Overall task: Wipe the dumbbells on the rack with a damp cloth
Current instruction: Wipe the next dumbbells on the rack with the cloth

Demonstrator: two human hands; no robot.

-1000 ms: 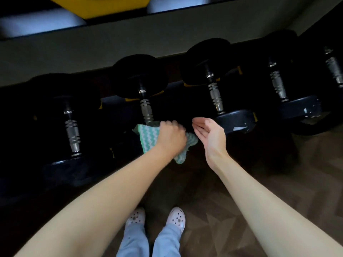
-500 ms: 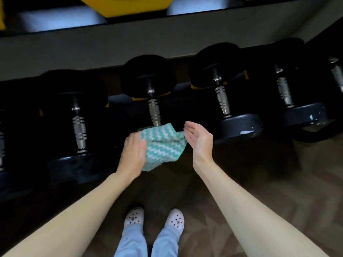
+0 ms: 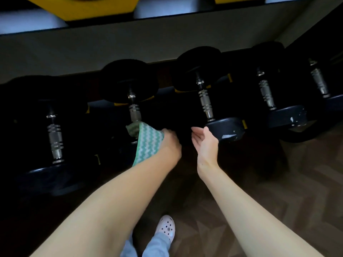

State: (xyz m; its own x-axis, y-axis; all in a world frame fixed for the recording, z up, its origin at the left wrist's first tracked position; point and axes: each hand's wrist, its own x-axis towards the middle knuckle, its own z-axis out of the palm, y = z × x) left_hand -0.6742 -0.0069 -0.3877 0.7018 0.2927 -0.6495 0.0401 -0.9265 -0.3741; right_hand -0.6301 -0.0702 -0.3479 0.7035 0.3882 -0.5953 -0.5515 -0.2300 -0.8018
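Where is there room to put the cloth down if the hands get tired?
The rack is crowded: dumbbells sit side by side along it, with only dark gaps between them. The bare room is the wooden floor to the right of the right hand, and beside the white shoe. The left hand holds the cloth.

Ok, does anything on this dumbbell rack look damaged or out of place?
Yes, minor wear. The near head of the dumbbell by the right hand shows pale scuffs, and the next one to the right has chipped white marks. The dumbbells sit evenly in their row.
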